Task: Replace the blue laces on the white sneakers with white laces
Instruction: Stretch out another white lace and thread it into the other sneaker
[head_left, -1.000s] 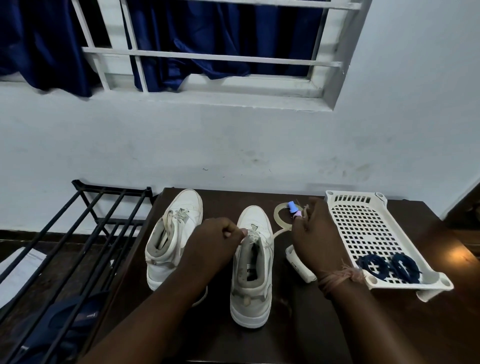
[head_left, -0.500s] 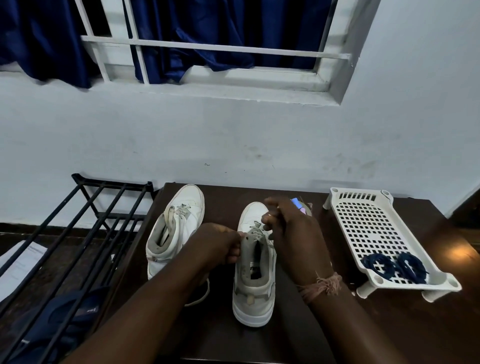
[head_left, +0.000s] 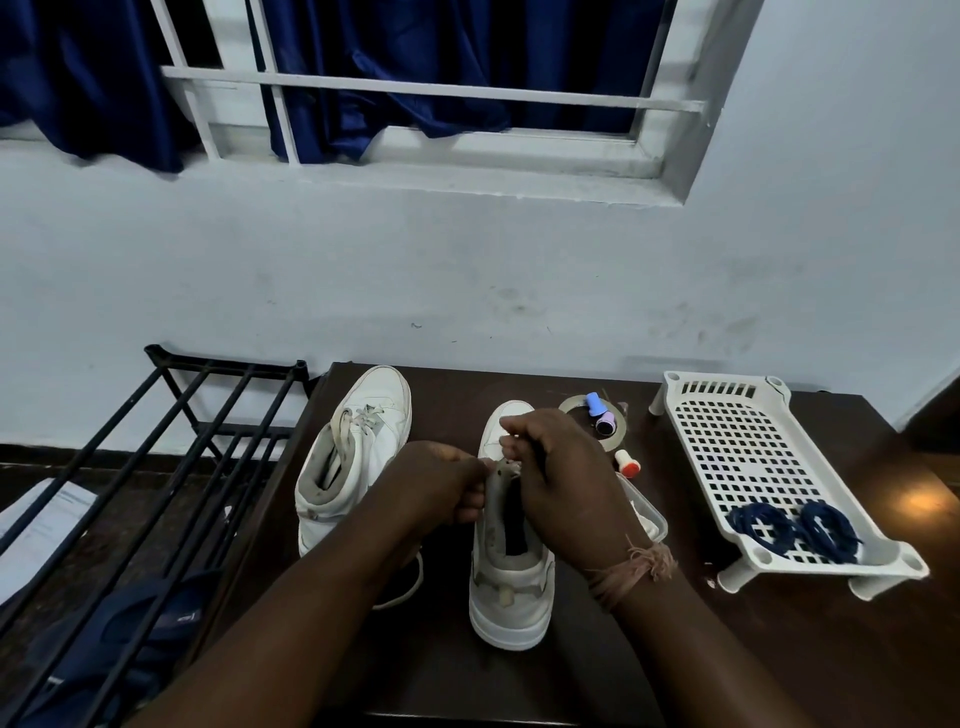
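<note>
- The right hand (head_left: 566, 478), a second ago out by the tape roll (head_left: 592, 423), is now being held over the tongue of the right sneaker (head_left: 511, 582), its fingers curled and pinching a white lace (head_left: 508, 467).
- The left hand (head_left: 441, 486) is being kept clenched on the collar edge of the same sneaker, as in the earlier views; its fingers are curled around the lace or the tongue, and which one cannot be told.
- The right sneaker is being steadied upright on the dark surface (head_left: 727, 649), toe toward the wall; the left sneaker (head_left: 353, 457) is being left beside it, already threaded with a pale lace.
- The blue laces (head_left: 792, 530) are being kept coiled in the white tray (head_left: 727, 447), well apart from both shoes.
- The return of the right hand is being read as the resumption of lacing: removal appears done, and the upper eyelets of the second shoe are judged to be in progress.
</note>
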